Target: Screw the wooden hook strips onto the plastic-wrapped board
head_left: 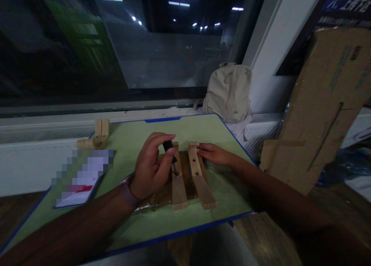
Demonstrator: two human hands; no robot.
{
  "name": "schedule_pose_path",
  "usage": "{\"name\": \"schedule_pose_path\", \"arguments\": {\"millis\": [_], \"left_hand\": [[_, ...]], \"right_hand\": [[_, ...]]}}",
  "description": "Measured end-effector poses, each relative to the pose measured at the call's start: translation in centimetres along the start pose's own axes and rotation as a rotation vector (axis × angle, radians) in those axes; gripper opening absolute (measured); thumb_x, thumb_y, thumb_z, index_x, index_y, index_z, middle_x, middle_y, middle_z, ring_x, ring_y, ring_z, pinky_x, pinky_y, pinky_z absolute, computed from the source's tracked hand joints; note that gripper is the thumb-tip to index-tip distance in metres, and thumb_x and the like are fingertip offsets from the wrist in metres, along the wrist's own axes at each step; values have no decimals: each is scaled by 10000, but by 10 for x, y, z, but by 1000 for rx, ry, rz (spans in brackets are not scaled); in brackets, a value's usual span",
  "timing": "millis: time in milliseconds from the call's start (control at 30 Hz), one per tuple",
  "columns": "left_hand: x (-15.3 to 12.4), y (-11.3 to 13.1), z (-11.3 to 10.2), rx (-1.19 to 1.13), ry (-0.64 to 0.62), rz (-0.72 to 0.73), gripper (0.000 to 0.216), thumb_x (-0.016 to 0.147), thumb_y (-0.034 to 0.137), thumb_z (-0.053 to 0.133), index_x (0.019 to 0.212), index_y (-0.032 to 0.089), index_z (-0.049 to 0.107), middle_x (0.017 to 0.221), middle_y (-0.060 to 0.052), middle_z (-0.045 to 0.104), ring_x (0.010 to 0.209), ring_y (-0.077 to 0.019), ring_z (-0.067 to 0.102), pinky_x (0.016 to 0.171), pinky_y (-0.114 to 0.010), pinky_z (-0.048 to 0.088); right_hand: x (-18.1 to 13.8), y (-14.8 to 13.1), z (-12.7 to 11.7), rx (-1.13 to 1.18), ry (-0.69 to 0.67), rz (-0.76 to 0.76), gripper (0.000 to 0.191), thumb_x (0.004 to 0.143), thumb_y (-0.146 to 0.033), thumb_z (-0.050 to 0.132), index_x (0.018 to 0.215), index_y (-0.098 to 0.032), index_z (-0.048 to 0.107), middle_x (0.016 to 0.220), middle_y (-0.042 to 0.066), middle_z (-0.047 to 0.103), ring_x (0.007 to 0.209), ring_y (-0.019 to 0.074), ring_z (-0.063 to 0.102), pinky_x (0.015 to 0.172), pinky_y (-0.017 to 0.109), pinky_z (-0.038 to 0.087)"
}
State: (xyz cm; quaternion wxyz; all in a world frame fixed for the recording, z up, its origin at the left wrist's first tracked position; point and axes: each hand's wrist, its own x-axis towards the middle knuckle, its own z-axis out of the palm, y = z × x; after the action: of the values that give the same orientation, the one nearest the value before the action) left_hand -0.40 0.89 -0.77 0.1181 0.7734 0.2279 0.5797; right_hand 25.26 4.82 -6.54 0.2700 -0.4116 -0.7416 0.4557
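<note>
In my left hand (152, 163) is a screwdriver (168, 146) with a black handle, pinched between thumb and fingers. Its thin shaft slants down to a hole in the left curved wooden piece (179, 192). Beside that lies the right curved wooden piece (203, 187), showing two dark holes along its face. My right hand (214, 154) grips the far end of this right piece, its fingertips partly hidden behind the wood. Both pieces rest over a brown, glossy, film-wrapped slab (189, 181).
The green table (130, 227) has a blue edge. More wooden parts (100, 134) lie at its far left corner, near a blurred-out flat item (82, 181). A beige backpack (228, 90) sits on the sill behind. Large cardboard (321, 104) leans at the right.
</note>
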Motion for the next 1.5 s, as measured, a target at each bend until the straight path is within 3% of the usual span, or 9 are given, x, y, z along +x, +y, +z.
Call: {"name": "schedule_pose_path", "arguments": {"millis": [167, 300, 467, 600, 767, 900, 1067, 1300, 1500], "left_hand": [[-8, 2, 3, -193, -24, -65, 375, 1004, 210, 498, 1378, 248, 515, 1087, -64, 673, 984, -181, 652, 869, -334, 540], [-9, 0, 3, -275, -62, -26, 347, 1012, 195, 470, 1355, 247, 485, 1046, -62, 672, 940, -172, 659, 825, -328, 546], [1, 1, -2, -160, -73, 134, 364, 946, 205, 595, 1302, 240, 526, 1027, -58, 633, 953, -184, 633, 822, -334, 546], [3, 4, -5, 90, -20, 100, 338, 929, 192, 639, 1262, 250, 621, 1048, -55, 634, 970, -185, 625, 834, -322, 544], [-7, 4, 1, -86, 2, -50, 371, 1009, 163, 478, 1367, 247, 528, 1094, -59, 661, 917, -148, 655, 795, -285, 570], [-7, 1, 3, -213, 7, -17, 295, 1014, 160, 454, 1283, 238, 548, 1061, -55, 646, 933, -151, 649, 786, -285, 559], [0, 0, -1, -74, -5, 135, 383, 876, 123, 676, 1223, 249, 573, 1031, -39, 610, 952, -176, 621, 821, -323, 537], [-5, 5, 3, -105, -32, -48, 346, 1004, 105, 437, 1312, 233, 528, 1089, -53, 637, 950, -141, 648, 815, -279, 553], [0, 5, -3, 60, -63, 70, 359, 922, 134, 630, 1263, 239, 590, 1107, -49, 571, 1052, -171, 585, 923, -302, 508]], "right_hand": [[1, 0, 0, 6, 4, -8, 542, 917, -661, 562, 1122, -189, 731, 1033, 79, 742, 1055, 266, 664, 958, 430, 532], [1, 0, 0, -9, 6, -9, 527, 931, -645, 550, 1126, -188, 726, 1058, 78, 739, 1032, 255, 669, 956, 423, 533], [1, 2, 0, -38, 1, -6, 528, 949, -647, 518, 1070, -178, 727, 1015, 89, 735, 1025, 267, 674, 940, 436, 549], [1, 2, 0, -15, -9, -11, 538, 951, -661, 510, 1075, -180, 713, 999, 78, 724, 1022, 255, 671, 932, 420, 551], [1, 3, 2, -8, -14, 11, 557, 956, -661, 505, 1111, -166, 706, 1003, 85, 724, 940, 237, 674, 865, 398, 571], [2, 5, 1, -11, 3, -8, 540, 949, -650, 530, 1120, -170, 709, 1052, 89, 726, 1006, 241, 663, 916, 397, 551], [2, 6, 0, -34, -8, -2, 529, 967, -635, 525, 1086, -155, 713, 1031, 95, 723, 1008, 247, 658, 936, 420, 537], [0, 2, 0, -57, -13, -22, 505, 985, -617, 504, 1062, -169, 723, 998, 75, 728, 1069, 257, 647, 950, 408, 529], [1, 0, 0, -47, -32, 0, 514, 976, -634, 504, 1042, -172, 719, 955, 75, 721, 1082, 265, 648, 948, 420, 532]]}}
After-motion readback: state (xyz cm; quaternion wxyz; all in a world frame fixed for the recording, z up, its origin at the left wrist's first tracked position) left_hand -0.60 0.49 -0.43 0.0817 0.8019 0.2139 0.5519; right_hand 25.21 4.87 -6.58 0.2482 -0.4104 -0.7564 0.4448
